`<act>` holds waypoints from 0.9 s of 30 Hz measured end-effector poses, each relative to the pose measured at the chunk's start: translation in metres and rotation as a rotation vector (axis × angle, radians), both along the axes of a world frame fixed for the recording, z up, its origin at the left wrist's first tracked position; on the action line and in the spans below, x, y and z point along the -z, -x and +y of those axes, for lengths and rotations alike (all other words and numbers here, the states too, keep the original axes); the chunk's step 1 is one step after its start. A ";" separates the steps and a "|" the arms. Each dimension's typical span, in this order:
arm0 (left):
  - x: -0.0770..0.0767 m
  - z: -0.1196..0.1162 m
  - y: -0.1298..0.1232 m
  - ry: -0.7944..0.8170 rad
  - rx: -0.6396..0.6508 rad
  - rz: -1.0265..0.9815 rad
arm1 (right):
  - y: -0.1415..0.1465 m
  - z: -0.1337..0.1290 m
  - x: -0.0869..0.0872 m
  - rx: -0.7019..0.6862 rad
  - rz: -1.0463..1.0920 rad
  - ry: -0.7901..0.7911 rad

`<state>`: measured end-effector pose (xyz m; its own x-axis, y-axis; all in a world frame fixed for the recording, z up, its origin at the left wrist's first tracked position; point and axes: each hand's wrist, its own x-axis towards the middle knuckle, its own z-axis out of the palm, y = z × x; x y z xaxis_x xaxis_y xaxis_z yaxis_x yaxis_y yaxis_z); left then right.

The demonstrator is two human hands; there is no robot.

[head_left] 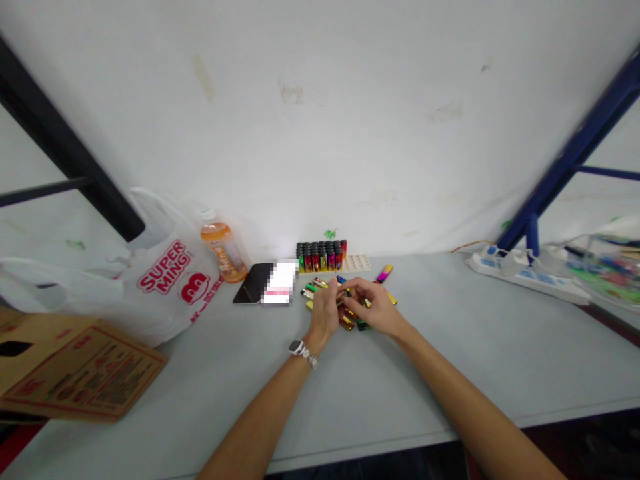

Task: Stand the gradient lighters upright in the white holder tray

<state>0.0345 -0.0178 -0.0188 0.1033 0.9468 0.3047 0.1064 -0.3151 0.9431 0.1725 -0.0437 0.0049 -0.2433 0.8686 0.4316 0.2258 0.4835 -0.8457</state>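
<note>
My left hand, with a silver watch on its wrist, is closed and its fingertips meet those of my right hand. My right hand is curled into a pinch. Whatever sits between the fingers is small and mostly hidden. Around and beneath both hands lie loose shiny lighters in gold, green, red and blue. A purple and yellow lighter rests just beyond my right hand. Behind the hands, rows of upright lighters with black tops fill the left part of a cream rack, whose right end shows bare holes.
Left of the rack lie a black tablet-like slab and a blurred bright screen. An orange drink bottle, a white plastic bag and a cardboard box stand farther left. A white power strip lies right, by a blue post.
</note>
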 end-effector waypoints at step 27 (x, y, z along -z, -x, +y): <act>-0.006 0.011 -0.002 0.040 -0.165 0.023 | -0.032 0.069 -0.039 0.233 0.052 0.011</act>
